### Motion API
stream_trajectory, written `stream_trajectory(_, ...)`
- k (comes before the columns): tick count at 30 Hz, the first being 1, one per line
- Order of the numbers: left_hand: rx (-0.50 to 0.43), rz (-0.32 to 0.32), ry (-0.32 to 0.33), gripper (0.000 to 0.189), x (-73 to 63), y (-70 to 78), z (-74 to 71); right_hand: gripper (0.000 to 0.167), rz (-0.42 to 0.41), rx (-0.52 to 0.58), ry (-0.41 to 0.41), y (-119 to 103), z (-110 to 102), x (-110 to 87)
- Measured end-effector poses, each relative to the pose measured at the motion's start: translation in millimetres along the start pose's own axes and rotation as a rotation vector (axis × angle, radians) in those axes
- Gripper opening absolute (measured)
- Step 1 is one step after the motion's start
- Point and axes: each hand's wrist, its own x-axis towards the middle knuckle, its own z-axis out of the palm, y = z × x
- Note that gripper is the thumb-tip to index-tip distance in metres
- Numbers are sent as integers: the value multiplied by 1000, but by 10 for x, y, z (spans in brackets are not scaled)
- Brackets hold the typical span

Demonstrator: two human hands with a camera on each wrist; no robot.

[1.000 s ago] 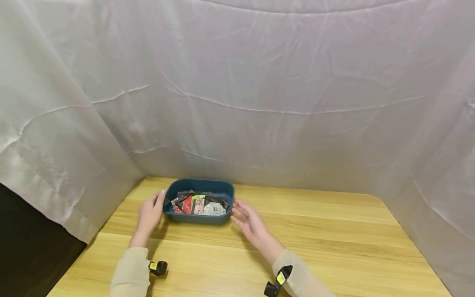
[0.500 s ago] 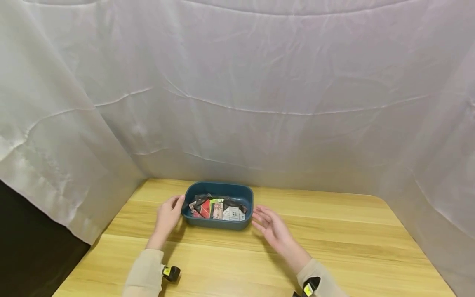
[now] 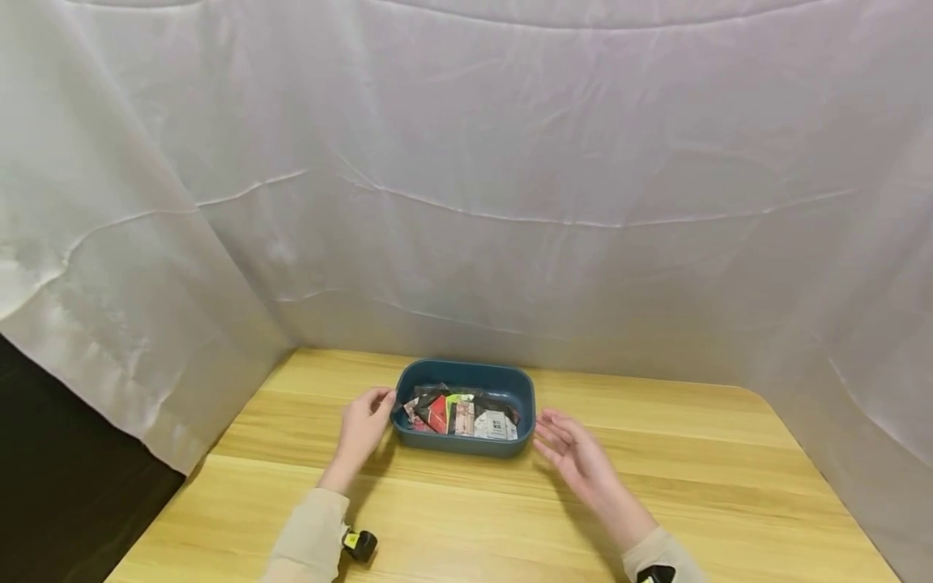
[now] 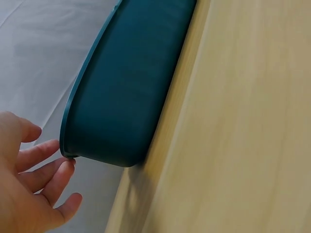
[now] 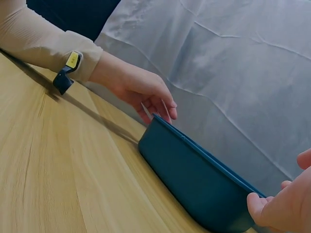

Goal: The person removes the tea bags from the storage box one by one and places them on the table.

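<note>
Wooden table [image 3: 452, 518], blue bin [image 3: 466, 445], overlapping packets [image 3: 462, 417] partly hidden, left hand [image 3: 364, 423] touching — grip unclear — right hand [image 3: 579, 453] opposite, fingers loose.

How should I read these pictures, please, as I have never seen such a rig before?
There is no machine: the grip is a person's own left hand and right hand, with a small camera on each wrist. The widest picture comes from another camera, worn on the head and looking forward and down; the other two come from the wrists, so they look tilted. On the wood-grained table stands a blue tub, holding what look like small packets. The left hand touches one end of the tub; the right hand is close against the opposite end. Neither lifts it.
</note>
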Motion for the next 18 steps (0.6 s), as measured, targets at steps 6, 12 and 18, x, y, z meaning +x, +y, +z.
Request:
stream_trajectory(6,-70,-7,-25,21,-52,24,113,29,4,-24,0,-60,-102,-41)
stream_trajectory(12,-181,-57,-76,23,-100,58,188,27,-2,-40,-10,-97,-159,-70)
stream_trajectory(18,-243,-87,-80,29,-107,62,254,30,1,-69,-5,-117,-159,-42)
